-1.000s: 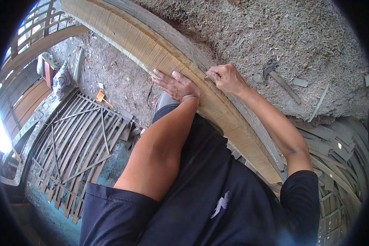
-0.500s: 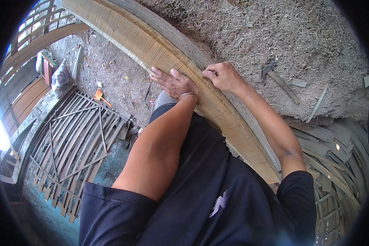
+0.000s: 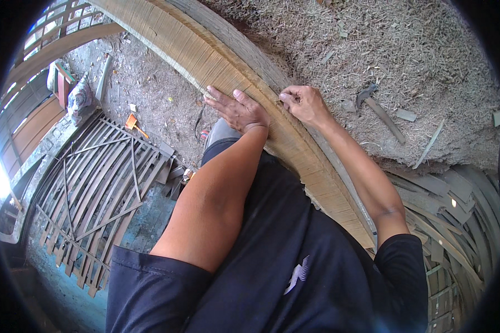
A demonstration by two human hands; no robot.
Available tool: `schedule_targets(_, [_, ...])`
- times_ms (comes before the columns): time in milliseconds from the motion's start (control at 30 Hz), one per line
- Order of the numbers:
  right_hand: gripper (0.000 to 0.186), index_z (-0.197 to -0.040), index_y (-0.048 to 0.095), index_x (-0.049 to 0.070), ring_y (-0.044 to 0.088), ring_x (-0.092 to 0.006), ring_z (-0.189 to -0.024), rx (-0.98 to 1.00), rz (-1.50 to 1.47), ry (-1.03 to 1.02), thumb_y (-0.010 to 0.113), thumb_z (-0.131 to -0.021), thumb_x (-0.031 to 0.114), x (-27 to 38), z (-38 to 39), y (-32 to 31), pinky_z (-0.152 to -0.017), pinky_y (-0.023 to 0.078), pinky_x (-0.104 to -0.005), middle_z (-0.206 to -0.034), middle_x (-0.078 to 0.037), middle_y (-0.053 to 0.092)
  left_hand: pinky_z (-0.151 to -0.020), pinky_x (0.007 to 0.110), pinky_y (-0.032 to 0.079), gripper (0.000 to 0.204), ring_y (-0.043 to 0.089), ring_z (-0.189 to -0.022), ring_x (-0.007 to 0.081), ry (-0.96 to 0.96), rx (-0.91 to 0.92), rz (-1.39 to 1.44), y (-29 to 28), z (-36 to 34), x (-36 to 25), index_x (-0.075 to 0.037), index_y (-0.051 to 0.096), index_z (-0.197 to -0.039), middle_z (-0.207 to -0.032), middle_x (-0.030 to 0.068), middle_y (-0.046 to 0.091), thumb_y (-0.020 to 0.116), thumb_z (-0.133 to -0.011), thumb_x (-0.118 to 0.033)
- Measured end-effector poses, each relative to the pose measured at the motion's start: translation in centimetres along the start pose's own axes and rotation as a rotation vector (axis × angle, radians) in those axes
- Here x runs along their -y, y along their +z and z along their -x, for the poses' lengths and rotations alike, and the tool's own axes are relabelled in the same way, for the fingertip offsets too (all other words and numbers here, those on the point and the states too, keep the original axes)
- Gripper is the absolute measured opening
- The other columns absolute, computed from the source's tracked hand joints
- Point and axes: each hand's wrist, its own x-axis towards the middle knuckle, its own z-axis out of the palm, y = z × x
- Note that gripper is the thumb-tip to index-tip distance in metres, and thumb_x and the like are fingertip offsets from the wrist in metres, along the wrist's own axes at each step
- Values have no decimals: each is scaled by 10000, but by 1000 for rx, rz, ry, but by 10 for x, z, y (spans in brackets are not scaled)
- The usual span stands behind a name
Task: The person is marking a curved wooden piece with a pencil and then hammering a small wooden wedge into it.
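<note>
A long, pale yellow-brown plank with crosswise saw marks and a grey, weathered edge runs diagonally beneath my hands. My left hand lies spread on its cut face, fingertips near the far edge. My right hand is pinched at the ridge where the yellow face meets the grey strip; whatever is between thumb and fingers is too small to make out. A hammer with a wooden handle lies to the right on the shavings, beside small wood offcuts.
Curved slatted frames stand at lower left, near a small orange tool and a bundled bag. Shavings cover the ground at upper right; stacked thin boards lie at lower right. A wooden lattice is at upper left.
The view has shifted slightly, so the surroundings sit a little higher and further left. My hands stay at much the same places on the plank, with only slight movement of the right fingers.
</note>
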Motion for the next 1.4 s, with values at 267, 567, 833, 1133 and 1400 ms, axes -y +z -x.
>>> schedule_targets(267, [185,-966,776,56,722,-288,-713,-2,-16,-11,715,-936,229,4,2,6,-689,547,-397,-787,-155,739,-1228,554,225,727,240,-1513,524,16,0,5,-1,0,1,-88,161,-1660,-1644,375,173,381,-1047,-409])
schedule_targets(567, [237,-1039,799,85,708,-181,-701,-21,-455,221,760,-933,293,-4,14,7,-691,551,-349,-772,-98,750,-1219,557,250,723,247,-1511,526,24,-6,-4,-1,0,-1,-93,165,-1660,-1646,373,174,382,-1046,-406])
schedule_targets(833, [233,-1037,806,80,713,-172,-723,-145,-166,91,755,-939,285,-1,15,13,-699,546,-327,-847,-102,782,-1213,557,261,727,253,-1513,517,11,-2,5,-1,1,1,-102,156,-1663,-1653,363,171,389,-1043,-404])
schedule_targets(1133, [200,-1041,793,69,718,-231,-720,-158,-54,-15,719,-962,237,-3,14,20,-703,549,-348,-904,-144,773,-1223,550,245,718,234,-1522,514,18,-3,-7,1,0,2,-105,154,-1663,-1659,356,158,383,-1050,-401])
schedule_targets(1400, [224,-1180,755,77,710,-152,-619,48,-223,200,662,-991,153,-1,15,-1,-625,557,-322,-824,-122,759,-1225,547,244,720,217,-1530,506,23,17,-11,-2,0,0,-97,145,-1663,-1656,356,166,377,-1051,-396])
